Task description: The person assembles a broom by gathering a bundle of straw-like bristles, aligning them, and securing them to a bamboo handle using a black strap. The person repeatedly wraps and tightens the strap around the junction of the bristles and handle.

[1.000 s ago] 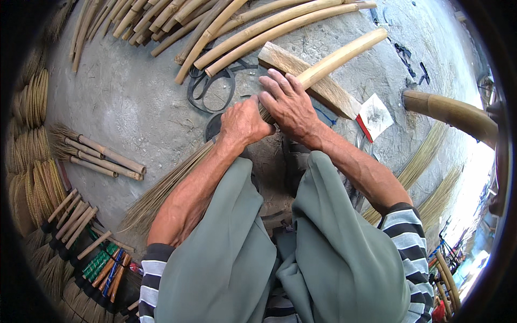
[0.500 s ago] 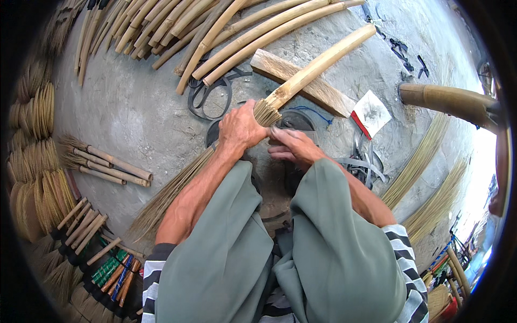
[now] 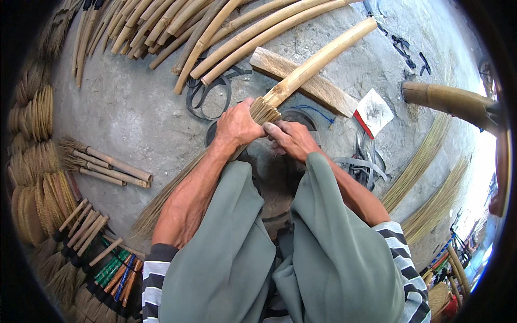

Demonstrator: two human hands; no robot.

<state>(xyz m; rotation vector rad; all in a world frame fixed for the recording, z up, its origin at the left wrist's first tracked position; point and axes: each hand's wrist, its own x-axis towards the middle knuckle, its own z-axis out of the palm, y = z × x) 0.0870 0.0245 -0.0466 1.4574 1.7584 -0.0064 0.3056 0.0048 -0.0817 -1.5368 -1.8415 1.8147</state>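
My left hand (image 3: 237, 123) is wrapped round a bundle of broom bristles (image 3: 264, 110), closed tight near its cut end. A bamboo pole (image 3: 318, 64) comes out of that end and slants up to the right. Toward the lower left, the long bristles (image 3: 169, 196) run under my left forearm. My right hand (image 3: 292, 139) is closed at the near side of the bundle, its thumb beside my left thumb. Its other fingers curl underneath, and what they pinch is hidden.
A wooden block (image 3: 304, 81) lies under the pole. Several bamboo poles (image 3: 247, 37) are piled at the far left, with black strips (image 3: 210, 99) beside them. Short brooms (image 3: 110, 164) lie at left. Loose bristles (image 3: 414, 167) and a white-and-red packet (image 3: 372, 114) are at right.
My right hand has moved slightly up and left against the bundle, and its fingers have curled in. The left hand keeps its grip. The pole has shifted only slightly.
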